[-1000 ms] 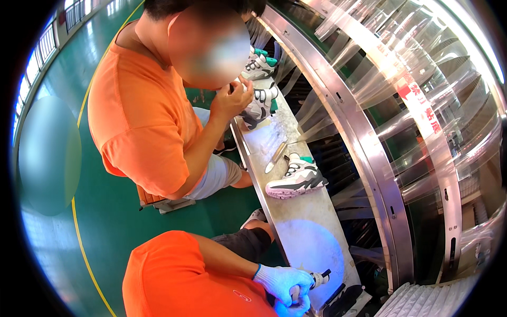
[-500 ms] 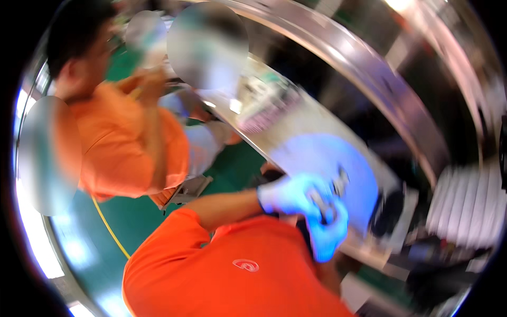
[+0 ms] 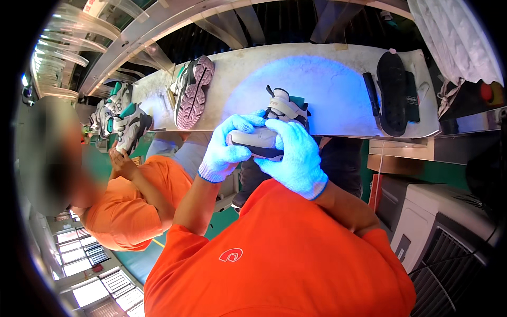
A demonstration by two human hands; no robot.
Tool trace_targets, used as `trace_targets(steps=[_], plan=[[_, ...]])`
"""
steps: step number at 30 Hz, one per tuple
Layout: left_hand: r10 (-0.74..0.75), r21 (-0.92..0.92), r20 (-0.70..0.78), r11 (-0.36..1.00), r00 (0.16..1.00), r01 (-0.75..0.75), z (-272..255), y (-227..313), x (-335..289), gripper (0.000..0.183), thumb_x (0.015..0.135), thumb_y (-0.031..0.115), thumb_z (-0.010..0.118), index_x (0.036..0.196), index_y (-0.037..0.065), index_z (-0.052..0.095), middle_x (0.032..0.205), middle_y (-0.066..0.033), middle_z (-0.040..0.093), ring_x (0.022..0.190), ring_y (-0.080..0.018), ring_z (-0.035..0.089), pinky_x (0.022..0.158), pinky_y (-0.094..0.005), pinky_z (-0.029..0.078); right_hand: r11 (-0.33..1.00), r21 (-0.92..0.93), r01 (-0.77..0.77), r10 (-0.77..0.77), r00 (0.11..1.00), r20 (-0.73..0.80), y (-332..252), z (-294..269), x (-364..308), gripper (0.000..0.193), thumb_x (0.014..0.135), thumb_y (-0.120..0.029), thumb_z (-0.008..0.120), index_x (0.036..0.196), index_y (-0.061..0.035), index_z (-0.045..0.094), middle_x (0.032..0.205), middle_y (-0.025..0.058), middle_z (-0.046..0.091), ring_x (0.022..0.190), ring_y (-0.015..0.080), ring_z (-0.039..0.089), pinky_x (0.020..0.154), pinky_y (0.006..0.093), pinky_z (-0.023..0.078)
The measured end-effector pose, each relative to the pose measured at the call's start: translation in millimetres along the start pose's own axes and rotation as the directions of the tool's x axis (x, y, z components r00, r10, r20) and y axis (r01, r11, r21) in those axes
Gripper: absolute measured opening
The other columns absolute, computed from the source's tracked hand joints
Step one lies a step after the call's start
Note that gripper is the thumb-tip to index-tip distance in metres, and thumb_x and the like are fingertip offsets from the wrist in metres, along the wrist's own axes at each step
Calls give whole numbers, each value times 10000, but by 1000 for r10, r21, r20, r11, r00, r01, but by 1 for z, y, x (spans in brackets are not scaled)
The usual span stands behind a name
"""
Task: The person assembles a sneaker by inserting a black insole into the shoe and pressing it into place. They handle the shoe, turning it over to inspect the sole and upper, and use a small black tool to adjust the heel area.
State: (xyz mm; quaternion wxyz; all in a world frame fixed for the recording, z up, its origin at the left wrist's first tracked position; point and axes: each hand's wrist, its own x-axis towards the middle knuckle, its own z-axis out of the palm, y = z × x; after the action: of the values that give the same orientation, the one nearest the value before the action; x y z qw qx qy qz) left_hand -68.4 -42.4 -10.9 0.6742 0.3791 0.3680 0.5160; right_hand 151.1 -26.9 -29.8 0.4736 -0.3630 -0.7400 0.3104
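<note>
A grey and black sneaker (image 3: 253, 139) with a teal patch is held at the table's near edge, in bluish light. One rounded end points toward me, and the rest stretches away over the tabletop. My left hand (image 3: 226, 147), in a knitted work glove, closes round the left side of that near end. Gloved likewise, my right hand (image 3: 296, 156) wraps the right side, its fingers near the upper. Palms and glove fingers hide part of the shoe's sides.
On the table (image 3: 338, 84), a sneaker (image 3: 194, 92) lies tipped with its pink sole showing. A black insole-shaped piece (image 3: 391, 95) and a dark bar (image 3: 371, 94) lie at right. To the left, a co-worker in orange (image 3: 140, 203) handles another sneaker (image 3: 131, 127).
My view has swung round from a blurred, tilted angle and now faces the table squarely. The held sneaker shows clearly between both hands. The co-worker appears lower at left.
</note>
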Motion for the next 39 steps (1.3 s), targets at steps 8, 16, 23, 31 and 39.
trace_targets(steps=[8, 16, 23, 31, 39], plan=[[-157, 133, -107, 976, 982, 171, 13, 26, 2, 503, 698, 142, 960, 1121, 45, 705, 1547, -184, 630, 1420, -307, 608, 1228, -475, 464, 997, 46, -58, 57, 998, 10, 1, -2, -3, 811, 707, -230, 997, 1416, -102, 627, 1112, 137, 674, 1027, 363, 697, 851, 479, 592], [-192, 146, -195, 964, 962, 222, 30, 32, 8, 459, 642, 41, 934, 1052, 53, 728, 1531, -170, 649, 1390, -293, 627, 1210, -476, 490, 999, 19, -43, 44, 996, -81, 2, -2, -7, 803, 666, -177, 1015, 1374, -78, 650, 999, 112, 642, 858, 311, 658, 738, 437, 565], [-173, 272, -235, 933, 957, 236, 54, 46, 4, 418, 652, -9, 912, 1027, 36, 731, 1451, -185, 667, 1342, -323, 641, 1146, -479, 547, 999, 41, 14, -7, 987, -159, 7, 3, -6, 743, 652, -160, 1040, 1301, -45, 695, 1132, 160, 724, 989, 384, 739, 852, 447, 615], [-62, 382, -127, 918, 990, 107, 65, 17, -6, 354, 778, 92, 932, 1065, 27, 735, 1430, -162, 694, 1374, -311, 620, 1183, -474, 493, 995, -22, 94, -96, 987, -130, 11, -15, -23, 722, 680, -243, 1031, 1313, -77, 726, 1102, 131, 736, 926, 349, 725, 814, 444, 600], [-56, 748, 62, 663, 996, -9, 80, 89, 106, 518, 908, 154, 866, 1373, 14, 685, 1346, -112, 709, 1250, -202, 676, 1078, -370, 556, 995, 33, 94, -89, 988, -126, 9, 2, -27, 711, 674, -211, 991, 1305, -65, 698, 965, 100, 656, 829, 323, 649, 706, 452, 551]])
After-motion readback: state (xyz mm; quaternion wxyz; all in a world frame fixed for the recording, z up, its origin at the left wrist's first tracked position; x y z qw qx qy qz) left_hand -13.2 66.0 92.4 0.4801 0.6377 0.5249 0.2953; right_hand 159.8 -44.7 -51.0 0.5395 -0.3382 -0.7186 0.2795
